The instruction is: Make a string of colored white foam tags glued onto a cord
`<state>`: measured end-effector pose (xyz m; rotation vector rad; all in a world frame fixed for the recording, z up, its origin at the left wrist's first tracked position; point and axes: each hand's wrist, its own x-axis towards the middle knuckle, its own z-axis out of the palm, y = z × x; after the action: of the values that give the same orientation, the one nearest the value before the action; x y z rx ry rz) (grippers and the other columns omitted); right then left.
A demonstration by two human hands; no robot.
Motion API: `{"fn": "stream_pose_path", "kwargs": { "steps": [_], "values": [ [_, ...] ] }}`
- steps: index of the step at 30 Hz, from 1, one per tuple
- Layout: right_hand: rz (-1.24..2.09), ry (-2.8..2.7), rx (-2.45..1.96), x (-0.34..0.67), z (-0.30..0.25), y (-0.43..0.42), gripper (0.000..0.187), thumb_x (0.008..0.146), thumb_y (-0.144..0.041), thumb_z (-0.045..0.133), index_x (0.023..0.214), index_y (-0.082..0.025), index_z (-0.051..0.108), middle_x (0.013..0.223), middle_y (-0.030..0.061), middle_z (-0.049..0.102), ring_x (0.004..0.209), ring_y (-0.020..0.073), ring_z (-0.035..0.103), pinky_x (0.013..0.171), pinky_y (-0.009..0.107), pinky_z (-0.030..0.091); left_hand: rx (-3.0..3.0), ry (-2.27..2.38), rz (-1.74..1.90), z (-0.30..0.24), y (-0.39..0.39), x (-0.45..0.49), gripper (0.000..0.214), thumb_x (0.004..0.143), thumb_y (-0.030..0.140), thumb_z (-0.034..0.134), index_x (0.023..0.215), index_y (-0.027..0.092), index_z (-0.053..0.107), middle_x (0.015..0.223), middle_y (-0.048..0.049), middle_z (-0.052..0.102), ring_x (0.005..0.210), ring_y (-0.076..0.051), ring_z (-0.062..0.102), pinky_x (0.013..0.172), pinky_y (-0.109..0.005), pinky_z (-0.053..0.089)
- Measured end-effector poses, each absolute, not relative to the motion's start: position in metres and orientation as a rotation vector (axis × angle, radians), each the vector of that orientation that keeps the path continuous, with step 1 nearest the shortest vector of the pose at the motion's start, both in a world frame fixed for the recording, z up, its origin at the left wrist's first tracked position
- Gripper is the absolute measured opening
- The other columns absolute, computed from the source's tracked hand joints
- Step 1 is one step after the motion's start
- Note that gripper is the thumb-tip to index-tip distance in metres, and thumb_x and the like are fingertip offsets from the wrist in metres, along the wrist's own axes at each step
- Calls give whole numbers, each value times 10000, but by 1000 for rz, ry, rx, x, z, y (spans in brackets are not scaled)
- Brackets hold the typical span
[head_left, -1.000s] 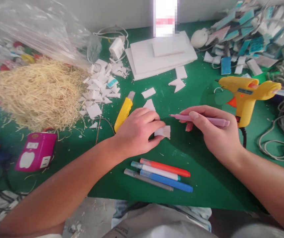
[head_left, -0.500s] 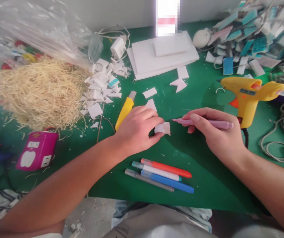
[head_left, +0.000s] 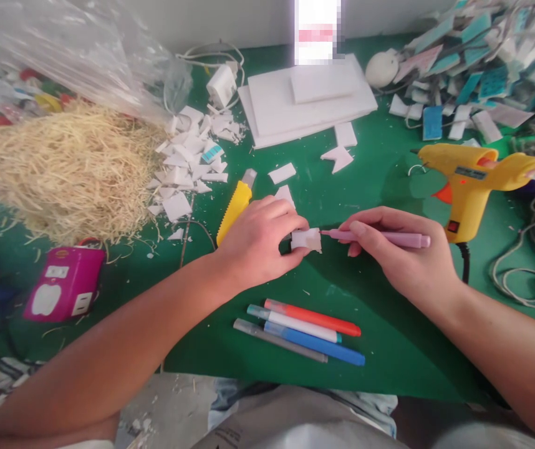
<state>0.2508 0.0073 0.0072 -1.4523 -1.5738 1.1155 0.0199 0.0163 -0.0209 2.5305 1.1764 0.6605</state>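
Note:
Between the thumb and fingers of my left hand (head_left: 262, 243) is a small white foam board piece (head_left: 306, 239), its right edge tinted pinkish. My right hand (head_left: 398, 246) is closed on a pink marker (head_left: 380, 237), held like a pen with its tip at the piece's upper right edge. Just behind my left hand lies a yellow utility knife (head_left: 236, 206), blade end pointing away. In front of the hands lie a red marker (head_left: 314, 317), a white marker with teal ends (head_left: 295, 323), a blue marker (head_left: 315, 343) and a grey marker (head_left: 280, 340).
A yellow glue gun (head_left: 471, 181) stands on the right beside coiled cords (head_left: 524, 249). White foam boards (head_left: 267, 118) are stacked at the back. On the left are foam scraps (head_left: 183, 162), wood shavings (head_left: 71, 168) and a magenta power adapter (head_left: 64, 284). Cut pieces (head_left: 482, 81) pile at back right.
My right hand has moved slightly left, bringing the pink marker's tip from a short gap away up to the foam board piece. My left hand still holds the piece.

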Motion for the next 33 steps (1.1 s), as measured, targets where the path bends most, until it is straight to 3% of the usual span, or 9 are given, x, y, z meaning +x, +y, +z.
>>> {"fn": "stream_pose_path", "kwargs": {
  "steps": [10,16,21,25,33],
  "values": [
    [1148,-1524,-1459,250,5,7,125,873,-298,731,771,-240,775,746,23,796,557,151,672,519,268,553,2521,1162,683,-20,17,20,125,930,244,669,975,143,727,905,-60,703,844,-205,624,755,-333,489],
    [1153,-1613,-1458,251,7,8,220,873,-281,703,662,-243,754,589,2,711,515,146,640,488,258,518,2523,1143,694,-21,17,21,128,941,260,662,970,151,722,902,-54,707,840,-200,623,752,-329,489],
    [1135,-1555,-1476,250,7,8,160,876,-291,710,740,-248,783,661,12,755,547,156,653,502,268,529,2521,1156,679,-20,16,20,129,938,257,660,967,148,724,905,-57,707,835,-197,615,753,-333,491],
    [1159,-1607,-1499,250,9,8,220,854,-268,694,645,-244,755,573,0,701,509,146,628,482,258,507,2518,1151,676,-21,17,19,123,937,259,657,968,158,719,907,-54,710,847,-200,615,761,-337,493],
    [1160,-1613,-1487,250,8,9,229,873,-317,707,663,-244,762,577,3,698,512,147,624,485,263,503,2518,1145,688,-21,17,21,127,939,266,660,966,156,717,904,-51,708,844,-198,619,759,-337,490]
  ]
}}
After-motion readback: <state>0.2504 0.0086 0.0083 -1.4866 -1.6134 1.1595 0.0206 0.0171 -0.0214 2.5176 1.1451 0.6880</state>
